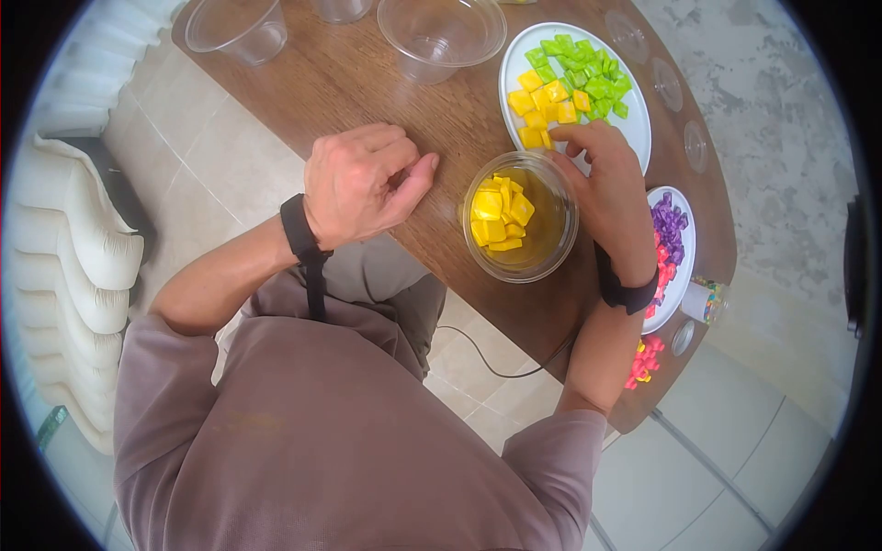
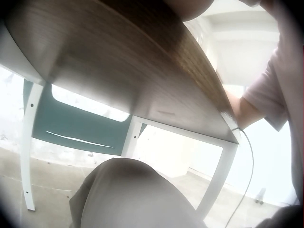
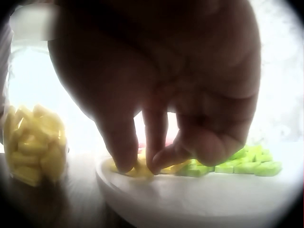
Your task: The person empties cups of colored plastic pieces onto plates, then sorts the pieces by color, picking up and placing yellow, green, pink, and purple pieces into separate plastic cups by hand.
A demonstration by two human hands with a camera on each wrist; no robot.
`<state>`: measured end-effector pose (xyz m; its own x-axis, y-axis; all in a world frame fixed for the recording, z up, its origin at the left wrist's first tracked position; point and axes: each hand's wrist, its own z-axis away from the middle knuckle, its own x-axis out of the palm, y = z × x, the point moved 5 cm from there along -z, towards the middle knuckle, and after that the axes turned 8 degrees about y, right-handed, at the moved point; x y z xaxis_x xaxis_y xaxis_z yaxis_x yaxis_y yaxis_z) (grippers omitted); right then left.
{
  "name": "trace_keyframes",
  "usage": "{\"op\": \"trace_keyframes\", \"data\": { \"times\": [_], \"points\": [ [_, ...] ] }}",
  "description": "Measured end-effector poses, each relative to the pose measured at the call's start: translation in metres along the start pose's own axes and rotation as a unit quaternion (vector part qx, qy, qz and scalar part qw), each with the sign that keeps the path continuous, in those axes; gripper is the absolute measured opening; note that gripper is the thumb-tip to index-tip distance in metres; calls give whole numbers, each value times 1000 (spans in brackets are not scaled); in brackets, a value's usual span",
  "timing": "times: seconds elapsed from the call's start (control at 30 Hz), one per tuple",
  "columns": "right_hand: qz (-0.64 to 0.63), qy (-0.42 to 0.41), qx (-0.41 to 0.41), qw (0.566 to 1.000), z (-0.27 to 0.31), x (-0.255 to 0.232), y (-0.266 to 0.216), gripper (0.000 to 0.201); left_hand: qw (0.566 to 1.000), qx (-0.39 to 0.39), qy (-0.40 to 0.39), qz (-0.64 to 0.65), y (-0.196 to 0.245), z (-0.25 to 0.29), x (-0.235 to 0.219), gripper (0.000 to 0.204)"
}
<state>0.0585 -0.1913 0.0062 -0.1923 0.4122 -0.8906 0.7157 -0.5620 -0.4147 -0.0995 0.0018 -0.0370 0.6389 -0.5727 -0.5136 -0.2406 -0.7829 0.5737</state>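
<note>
At the near edge of a white oval plate (image 1: pixel 636 129), my right hand (image 1: pixel 606 188) pinches a yellow square candy (image 3: pixel 139 168) between thumb and index finger. Other yellow candies (image 1: pixel 542 96) lie on that plate beside a heap of green candies (image 1: pixel 593 69). Just left of this hand stands a clear plastic cup (image 1: pixel 562 220), partly filled with yellow candies (image 1: pixel 496 216); the right wrist view shows it too. My left hand (image 1: pixel 367 179) rests at the table's near edge, fingers loosely curled and holding nothing. In the left wrist view the hand's fingers are hidden.
Clear tubs (image 1: pixel 441 41) stand along the far left of the wooden table (image 1: pixel 367 92). A second white plate (image 1: pixel 684 241) holds purple and red pieces, partly behind my right forearm. Near it are a jar (image 1: pixel 703 301) and loose red pieces (image 1: pixel 646 358). A cable (image 1: pixel 501 372) hangs off the edge.
</note>
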Motion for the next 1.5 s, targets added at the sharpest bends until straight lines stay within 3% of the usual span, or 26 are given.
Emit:
{"op": "trace_keyframes", "data": {
  "times": [0.13, 0.2, 0.43, 0.5, 0.63, 0.7, 0.83, 0.93, 1.2, 1.33, 1.43, 1.5],
  "points": [
    [-17, 32, 6, 999, 1, -11, 5, 19, 1000, -3, -9, -24, -1, 0, 0, 30],
    [-86, 76, 52, 992, 2, -33, -5, 15, 1000, -4, -8, -23, -1, -1, -1, 30],
    [-234, 44, 69, 969, 22, -73, -41, 15, 1000, -3, -12, -23, -1, 0, 0, 30],
    [-204, 153, 106, 961, 18, -71, -28, 17, 1000, -2, -12, -22, -1, -1, 0, 30],
    [-153, 90, 78, 981, 3, -43, -12, 17, 1000, -4, -13, -25, 0, -1, 0, 30],
    [-83, 42, -18, 996, 0, -20, -12, 15, 1000, -4, -12, -26, 1, -1, 0, 30],
    [-40, 40, -19, 998, -2, 6, -12, 19, 1000, -8, -12, -25, 1, -1, 0, 30],
    [-6, 44, 29, 999, -4, 14, -9, 25, 1000, -6, -10, -22, 0, 0, 0, 30],
    [-101, -7, 127, 987, -5, 15, 8, 28, 1000, -7, -13, -26, 0, -1, 0, 30],
    [-104, -16, 129, 986, -4, 0, 5, 26, 1000, -5, -13, -24, 0, 0, 0, 30],
    [-107, 25, 104, 988, -3, -16, -1, 24, 1000, -2, -9, -24, 0, -1, 0, 30],
    [-154, 46, 160, 974, -1, -33, -8, 19, 1000, -3, -9, -22, 0, -1, 0, 30]
  ]
}}
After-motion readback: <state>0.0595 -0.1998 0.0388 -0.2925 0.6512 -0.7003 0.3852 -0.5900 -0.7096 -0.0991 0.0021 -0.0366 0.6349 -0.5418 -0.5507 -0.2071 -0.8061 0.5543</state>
